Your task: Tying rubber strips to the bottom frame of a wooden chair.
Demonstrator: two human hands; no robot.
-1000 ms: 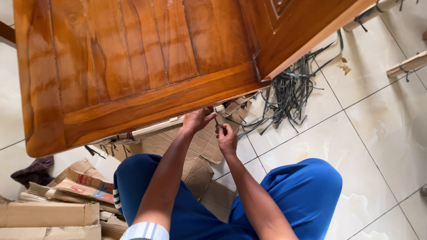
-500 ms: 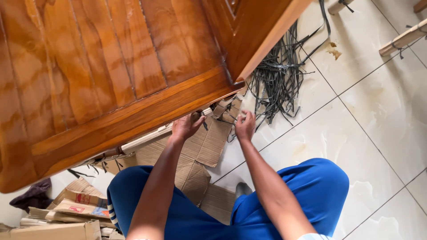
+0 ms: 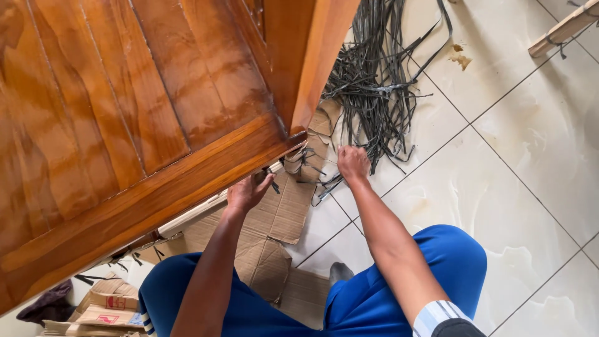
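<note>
My left hand (image 3: 246,192) cups the wooden door's (image 3: 125,125) lower edge; my right hand (image 3: 353,163), fisted, grips black straps (image 3: 374,81).

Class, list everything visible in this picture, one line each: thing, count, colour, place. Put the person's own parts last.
Varnished wooden door: one, reddish brown, upper left.
Flat plastic packing straps: a heap, black, floor at top centre.
Flattened cardboard sheets: several, brown, under the door's lower edge.
Floor tiles: many, cream, right.
Wooden batten: one, pale, top right.
Trousers: blue, bottom.
Left hand: at the door's lower edge.
Right hand: fisted beside the straps.
</note>
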